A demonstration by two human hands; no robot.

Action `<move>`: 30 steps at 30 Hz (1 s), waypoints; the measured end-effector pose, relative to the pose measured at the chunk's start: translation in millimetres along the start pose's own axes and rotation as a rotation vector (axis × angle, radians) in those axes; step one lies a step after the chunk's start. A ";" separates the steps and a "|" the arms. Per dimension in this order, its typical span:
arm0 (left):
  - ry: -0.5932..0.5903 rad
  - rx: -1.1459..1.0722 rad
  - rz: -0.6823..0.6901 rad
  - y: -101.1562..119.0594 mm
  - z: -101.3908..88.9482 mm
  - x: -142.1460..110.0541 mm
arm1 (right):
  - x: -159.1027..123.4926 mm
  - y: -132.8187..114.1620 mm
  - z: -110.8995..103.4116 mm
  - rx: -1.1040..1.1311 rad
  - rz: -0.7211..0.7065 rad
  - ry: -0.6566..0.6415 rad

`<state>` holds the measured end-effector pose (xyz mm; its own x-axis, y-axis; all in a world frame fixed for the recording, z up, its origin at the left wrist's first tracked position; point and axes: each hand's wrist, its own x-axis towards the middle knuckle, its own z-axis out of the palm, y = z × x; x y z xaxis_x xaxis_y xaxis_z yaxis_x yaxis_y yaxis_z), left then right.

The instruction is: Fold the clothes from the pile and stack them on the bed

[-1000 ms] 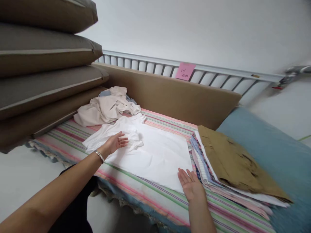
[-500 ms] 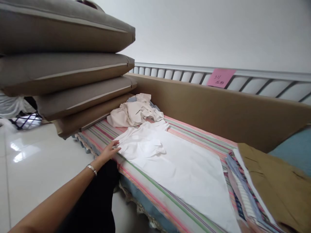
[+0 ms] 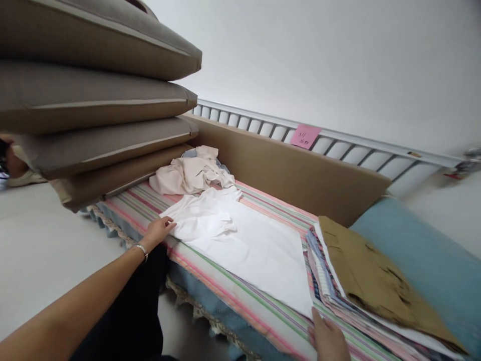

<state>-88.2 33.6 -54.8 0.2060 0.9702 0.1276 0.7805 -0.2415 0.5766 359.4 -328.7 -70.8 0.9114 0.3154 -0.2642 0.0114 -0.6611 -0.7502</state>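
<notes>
A white T-shirt (image 3: 240, 240) lies spread flat on a striped sheet (image 3: 240, 296) covering a low bed. My left hand (image 3: 160, 229), a bracelet on its wrist, pinches the shirt's left edge near the folded-in sleeve. My right hand (image 3: 328, 338) rests at the shirt's lower right corner by the bed's front edge; its fingers curl onto the cloth and are partly cut off by the frame.
A heap of cream and blue clothes (image 3: 191, 173) lies behind the shirt. A stack of folded garments topped by a brown one (image 3: 372, 281) sits to the right. Several grey cushions (image 3: 93, 95) are stacked at left. A brown backboard (image 3: 293, 170), blue mattress (image 3: 424, 255) and pink note (image 3: 305, 136) lie behind.
My left hand slid from the shirt's middle to its left edge. My right hand left view, then returned at the shirt's lower right corner. The view swung left and back.
</notes>
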 end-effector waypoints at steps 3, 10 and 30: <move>-0.013 0.041 -0.018 1.0 0.1 -1.9 | 2.3 6.1 3.9 0.162 0.141 -0.097; -0.050 0.042 0.002 2.0 3.6 0.1 | 2.9 3.6 18.3 0.490 0.182 -0.105; -0.055 0.046 -0.052 3.1 3.0 8.5 | 6.7 5.7 -4.5 0.595 0.207 -0.338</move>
<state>-82.2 41.0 -54.3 0.1955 0.9792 0.0533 0.8171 -0.1927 0.5434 367.5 -333.4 -74.1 0.6925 0.4807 -0.5379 -0.4619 -0.2772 -0.8425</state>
